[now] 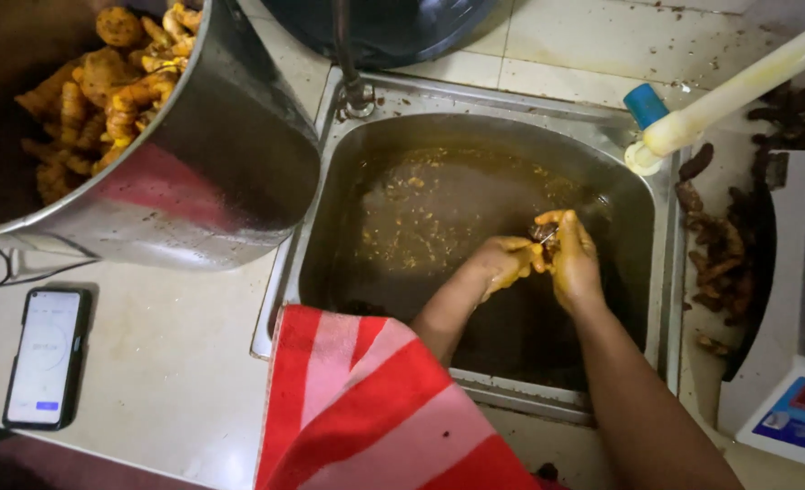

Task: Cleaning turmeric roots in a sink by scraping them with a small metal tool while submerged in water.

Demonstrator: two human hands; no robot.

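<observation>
Head view shows both hands over the steel sink (638, 236) of murky brown water: left hand (504, 263) and right hand (573, 263) close their yellow-stained fingers around a small metal tool (546, 236) between them, near a big pot of turmeric roots (112, 82)

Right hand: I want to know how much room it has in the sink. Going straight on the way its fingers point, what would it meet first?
The right hand points up-left, so probably murky water, then the sink back wall; depth unclear.
</observation>
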